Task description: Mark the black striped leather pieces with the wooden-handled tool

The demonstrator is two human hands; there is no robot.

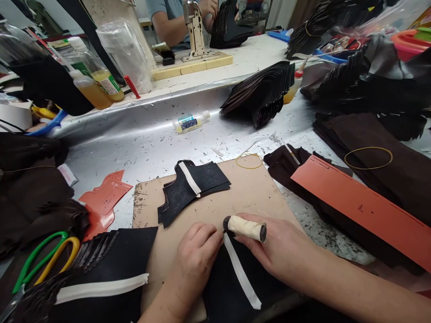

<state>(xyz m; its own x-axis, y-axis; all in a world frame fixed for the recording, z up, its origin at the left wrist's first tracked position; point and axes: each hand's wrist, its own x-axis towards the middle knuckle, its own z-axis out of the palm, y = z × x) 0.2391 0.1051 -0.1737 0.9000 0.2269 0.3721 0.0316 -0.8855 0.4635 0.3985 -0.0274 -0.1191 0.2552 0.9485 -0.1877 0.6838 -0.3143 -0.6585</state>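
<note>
My right hand (276, 246) is wrapped round a tool with a short, cream-wrapped handle (247, 228) and dark ends; its working end is hidden. Under both hands lies a black leather piece (222, 291) with a white tape strip (242, 273) running down it. My left hand (197, 258) has its fingers pinched together at the strip's upper end; what lies between them cannot be made out. Beyond the hands, a small stack of black cut pieces (210, 177), topped by another white strip (189, 179), rests on the tan board (259, 190).
At the left are green-and-yellow scissors (50, 255), black pieces with a white strip (128, 251) and orange templates (103, 197). An orange panel (357, 202) covers dark leather at the right. A small bottle (191, 122) lies behind the board; a person (168, 22) sits across the bench.
</note>
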